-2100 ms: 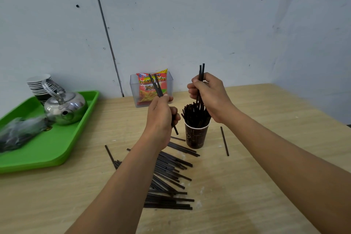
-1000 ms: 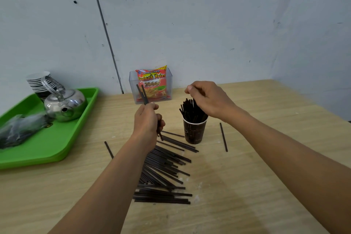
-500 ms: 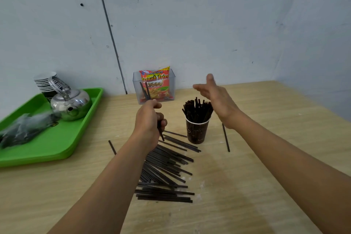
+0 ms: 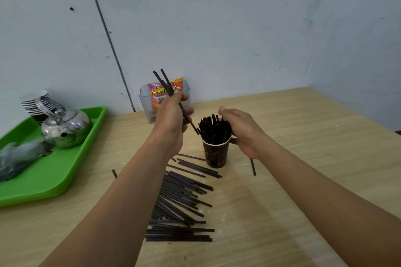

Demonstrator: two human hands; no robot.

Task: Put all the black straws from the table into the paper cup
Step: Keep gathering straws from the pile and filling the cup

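Note:
A dark brown paper cup (image 4: 216, 156) stands mid-table, packed with upright black straws (image 4: 213, 129). My left hand (image 4: 173, 115) pinches two black straws (image 4: 161, 78), tilted so their lower ends sit just left of the cup's bundle. My right hand (image 4: 240, 132) curls round the cup's right side near the rim, thumb by the straw tops. A pile of several black straws (image 4: 180, 201) lies on the table in front of the cup. One loose straw (image 4: 253, 167) lies to the right of the cup, and part of another (image 4: 114, 173) shows by my left forearm.
A green tray (image 4: 54, 180) at the left carries a steel kettle (image 4: 65, 125), a stack of cups (image 4: 32, 102) and a grey plastic bag (image 4: 19, 156). A clear box with a snack packet (image 4: 165, 93) stands against the wall behind the cup.
My right hand released its straws into the cup, opened, then came down to the cup's right side. My left hand lifted its two straws and brought them toward the cup.

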